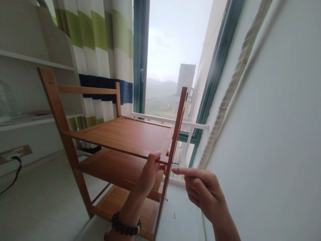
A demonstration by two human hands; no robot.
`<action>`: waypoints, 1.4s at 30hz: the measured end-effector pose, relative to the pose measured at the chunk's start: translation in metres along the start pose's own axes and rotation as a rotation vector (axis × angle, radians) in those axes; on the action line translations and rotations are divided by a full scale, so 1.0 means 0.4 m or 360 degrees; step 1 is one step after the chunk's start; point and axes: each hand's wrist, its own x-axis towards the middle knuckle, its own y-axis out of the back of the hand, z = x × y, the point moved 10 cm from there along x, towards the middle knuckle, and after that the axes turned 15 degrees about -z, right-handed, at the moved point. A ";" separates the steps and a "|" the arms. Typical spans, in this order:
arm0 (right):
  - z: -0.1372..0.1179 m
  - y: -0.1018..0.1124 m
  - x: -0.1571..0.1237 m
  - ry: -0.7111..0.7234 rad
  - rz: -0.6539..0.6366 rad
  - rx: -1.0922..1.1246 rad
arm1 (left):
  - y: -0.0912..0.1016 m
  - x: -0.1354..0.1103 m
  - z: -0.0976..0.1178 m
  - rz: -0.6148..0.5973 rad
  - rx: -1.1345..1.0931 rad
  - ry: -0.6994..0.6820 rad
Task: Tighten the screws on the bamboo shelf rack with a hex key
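A brown wooden rack (120, 134) with three shelves stands in front of me on a pale surface. My left hand (150, 172), with a dark bead bracelet on the wrist, grips the front right corner of the top shelf, fingers wrapped over its edge. My right hand (200, 190) is closed, its forefinger and thumb pinching a small metal screw (176, 164) that sticks out of the rack's thin right upright (175, 134) at the top shelf's level.
A white wall runs along the right. Behind the rack are a window (173, 57) with a teal frame and a striped curtain (100, 50). White shelving (30, 60) stands at the left, and a black cable (15, 170) trails over the pale surface below it.
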 end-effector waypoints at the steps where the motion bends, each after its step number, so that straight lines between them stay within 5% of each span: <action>1: 0.000 0.009 0.011 0.0021 0.0038 0.0044 | 0.001 0.000 0.000 0.0013 -0.0004 0.0004; 7: 0.041 0.101 0.050 0.0020 0.0437 -0.0276 | -0.007 0.002 0.003 -0.0045 0.0005 -0.0012; 11: 0.073 0.069 0.030 -0.0163 0.0224 -0.0441 | 0.006 -0.001 -0.002 0.0017 0.0030 0.0021; 16: 0.020 -0.011 -0.002 -0.0116 -0.0060 -0.0120 | 0.003 0.001 -0.007 0.0001 0.0002 0.0026; 20: -0.003 0.014 0.025 0.0003 0.0102 0.0148 | 0.004 0.001 -0.006 0.0016 -0.0022 0.0021; 25: 0.050 0.088 0.040 -0.0146 0.0377 -0.0224 | -0.004 0.001 0.005 0.0002 0.0025 -0.0001; 29: 0.070 0.043 0.018 -0.0307 0.0098 -0.0292 | -0.001 0.000 0.004 0.0007 0.0038 0.0009; 34: 0.028 -0.010 0.011 -0.0175 -0.0094 0.0183 | -0.002 0.001 -0.003 -0.0023 -0.0007 0.0029; 37: 0.026 0.011 0.033 -0.0064 0.0001 0.0335 | 0.000 0.000 -0.003 -0.0002 -0.0027 0.0022; 42: 0.057 0.083 0.031 -0.0089 0.0345 0.0032 | -0.007 0.001 0.005 -0.0043 0.0011 -0.0015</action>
